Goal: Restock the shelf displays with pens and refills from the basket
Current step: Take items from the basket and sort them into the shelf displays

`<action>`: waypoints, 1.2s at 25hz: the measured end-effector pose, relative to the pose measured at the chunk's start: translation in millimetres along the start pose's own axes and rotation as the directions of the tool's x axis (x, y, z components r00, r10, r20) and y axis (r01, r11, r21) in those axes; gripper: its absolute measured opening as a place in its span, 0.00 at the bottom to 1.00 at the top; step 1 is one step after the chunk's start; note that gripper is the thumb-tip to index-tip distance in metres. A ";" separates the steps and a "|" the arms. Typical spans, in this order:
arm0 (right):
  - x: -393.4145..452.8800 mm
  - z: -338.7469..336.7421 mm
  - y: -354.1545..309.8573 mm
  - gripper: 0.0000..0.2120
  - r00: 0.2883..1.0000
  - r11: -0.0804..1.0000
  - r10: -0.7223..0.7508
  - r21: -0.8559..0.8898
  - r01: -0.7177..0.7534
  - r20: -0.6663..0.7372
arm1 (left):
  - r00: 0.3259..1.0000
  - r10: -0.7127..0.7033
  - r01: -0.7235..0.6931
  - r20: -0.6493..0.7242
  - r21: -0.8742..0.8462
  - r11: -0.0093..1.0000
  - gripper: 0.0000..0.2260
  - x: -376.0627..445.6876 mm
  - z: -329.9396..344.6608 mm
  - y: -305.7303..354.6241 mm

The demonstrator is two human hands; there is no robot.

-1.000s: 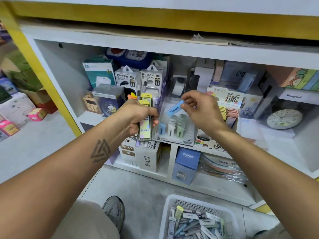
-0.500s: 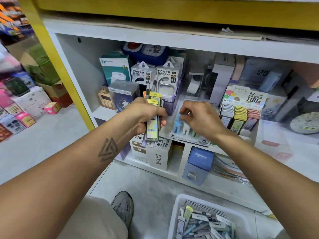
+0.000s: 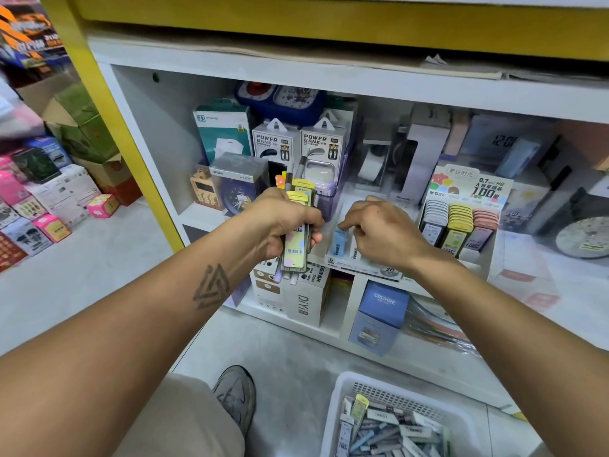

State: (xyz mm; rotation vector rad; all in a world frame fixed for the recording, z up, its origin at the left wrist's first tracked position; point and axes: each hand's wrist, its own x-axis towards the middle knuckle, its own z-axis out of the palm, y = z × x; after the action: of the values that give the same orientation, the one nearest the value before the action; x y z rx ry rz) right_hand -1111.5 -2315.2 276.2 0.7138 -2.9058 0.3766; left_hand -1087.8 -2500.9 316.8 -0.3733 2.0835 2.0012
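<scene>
A right hand (image 3: 379, 230) seats a blue refill box (image 3: 339, 240) in the display tray (image 3: 362, 267) at the shelf's front edge; the left hand (image 3: 283, 222) grips a bundle of refill packs (image 3: 295, 249), likely next. The basket (image 3: 342, 407) waits below.

Before you, far on the shelf, two white power bank boxes (image 3: 300, 143) stand side by side, a teal box (image 3: 221, 128) to their left. Below sits a blue carton (image 3: 379, 315). Far left, pink boxes (image 3: 49, 225) crowd the floor. Near you, a grey shoe (image 3: 238, 395).
</scene>
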 end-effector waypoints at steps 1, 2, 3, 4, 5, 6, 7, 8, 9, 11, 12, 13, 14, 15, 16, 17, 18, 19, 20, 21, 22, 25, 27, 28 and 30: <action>-0.6 -1.9 0.7 0.18 1.000 0.999 0.010 0.039 -0.010 -0.007 | 1.000 0.003 -0.003 0.014 0.003 1.000 0.11 -1.0 2.0 -0.4; -1.6 -4.5 1.3 0.16 0.998 0.989 0.049 0.144 -0.045 -0.025 | 0.999 0.007 -0.007 0.034 0.006 1.000 0.12 -2.5 4.7 -0.8; -2.8 -8.1 1.4 0.14 0.991 0.943 0.124 0.315 -0.104 -0.042 | 0.998 0.011 -0.012 0.062 0.008 1.000 0.14 -3.5 7.9 -1.2; -4.2 -12.9 0.6 0.11 0.976 0.837 0.215 0.522 -0.164 -0.037 | 0.995 0.013 -0.015 0.099 0.013 1.000 0.15 -4.6 11.6 -1.4; -5.6 -19.1 -0.1 0.08 0.955 0.672 0.296 0.712 -0.203 -0.007 | 0.990 0.011 -0.014 0.142 0.025 1.000 0.17 -5.5 16.3 -1.9; -7.6 -26.1 0.1 0.06 0.935 0.503 0.354 0.836 -0.217 0.029 | 0.982 0.000 -0.009 0.189 0.046 0.999 0.18 -7.1 21.8 -2.1; -9.7 -32.3 1.6 0.06 0.922 0.373 0.382 0.903 -0.214 0.060 | 0.972 -0.015 -0.003 0.235 0.075 0.997 0.17 -9.4 27.2 -2.4; -11.8 -37.1 4.3 0.08 0.914 0.288 0.398 0.935 -0.206 0.078 | 0.959 -0.032 0.002 0.282 0.106 0.994 0.15 -12.1 32.8 -2.7; -15.1 -41.6 8.9 0.10 0.906 0.240 0.416 0.951 -0.195 0.081 | 0.943 -0.049 0.005 0.330 0.134 0.991 0.13 -14.7 39.8 -2.8; -23.2 -48.0 18.5 0.11 0.884 0.181 0.463 0.969 -0.167 0.066 | 0.908 -0.076 0.006 0.413 0.169 0.986 0.10 -19.3 53.5 -3.0; -27.5 -50.4 24.3 0.09 0.872 0.154 0.486 0.976 -0.154 0.061 | 0.891 -0.083 0.004 0.445 0.176 0.984 0.09 -20.9 59.9 -2.4; -32.3 -53.8 30.1 0.06 0.861 0.133 0.506 0.981 -0.142 0.056 | 0.876 -0.089 0.004 0.474 0.178 0.984 0.09 -21.5 66.3 -1.7; -37.0 -58.5 35.6 0.05 0.849 0.118 0.527 0.985 -0.125 0.044 | 0.860 -0.097 0.009 0.501 0.175 0.985 0.08 -21.8 72.8 -1.0; -41.0 -63.1 41.9 0.03 0.828 0.108 0.560 0.989 -0.099 0.022 | 0.847 -0.106 0.017 0.522 0.173 0.985 0.08 -22.1 78.5 -0.8; -45.0 -68.5 49.0 0.03 0.791 0.101 0.612 0.993 -0.067 -0.009 | 0.837 -0.119 0.030 0.534 0.173 0.984 0.07 -22.4 83.5 -1.1; -51.2 -76.3 58.5 0.02 0.736 0.117 0.676 0.992 -0.042 -0.048 | 0.830 -0.134 0.047 0.541 0.173 0.984 0.07 -22.6 89.9 -1.6; -58.4 -84.6 69.2 0.03 0.677 0.168 0.729 0.985 -0.035 -0.100 | 0.826 -0.149 0.066 0.543 0.169 0.983 0.07 -22.5 96.3 -2.3; -67.2 -92.6 80.2 0.04 0.638 0.244 0.754 0.969 -0.048 -0.158 | 0.823 -0.159 0.084 0.545 0.160 0.983 0.07 -22.1 102.4 -2.7; -76.7 -99.9 90.8 0.05 0.625 0.320 0.752 0.945 -0.068 -0.210 | 0.821 -0.163 0.098 0.547 0.146 0.984 0.06 -21.6 108.1 -2.7; -86.8 -106.8 100.7 0.05 0.626 0.385 0.738 0.919 -0.084 -0.252 | 0.820 -0.163 0.112 0.548 0.125 0.986 0.05 -20.7 113.7 -2.2; -96.4 -112.8 109.4 0.04 0.624 0.448 0.723 0.889 -0.095 -0.298 | 0.819 -0.164 0.130 0.551 0.101 0.986 0.04 -19.4 119.2 -1.5; -117.5 -124.9 133.3 0.05 0.554 0.630 0.691 0.762 -0.148 -0.464 | 0.807 -0.171 0.182 0.565 0.036 0.983 0.04 -16.9 135.9 0.0; -127.3 -125.3 148.0 0.05 0.554 0.738 0.636 0.633 -0.233 -0.538 | 0.789 -0.176 0.219 0.588 -0.001 0.976 0.04 -17.9 149.8 -0.6; -131.6 -122.7 154.5 0.06 0.586 0.796 0.590 0.522 -0.306 -0.555 | 0.785 -0.179 0.241 0.593 -0.025 0.970 0.04 -19.2 156.8 -1.4; -137.1 -112.2 162.5 0.09 0.656 0.855 0.517 0.312 -0.413 -0.549 | 0.791 -0.172 0.265 0.586 -0.075 0.961 0.05 -21.4 168.9 -3.7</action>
State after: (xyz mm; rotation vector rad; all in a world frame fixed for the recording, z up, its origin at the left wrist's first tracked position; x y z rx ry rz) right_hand -1060.3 -2085.5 325.3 -0.1794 -2.3713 0.7440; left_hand -1068.4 -2331.7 313.3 -0.0140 1.4446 1.8382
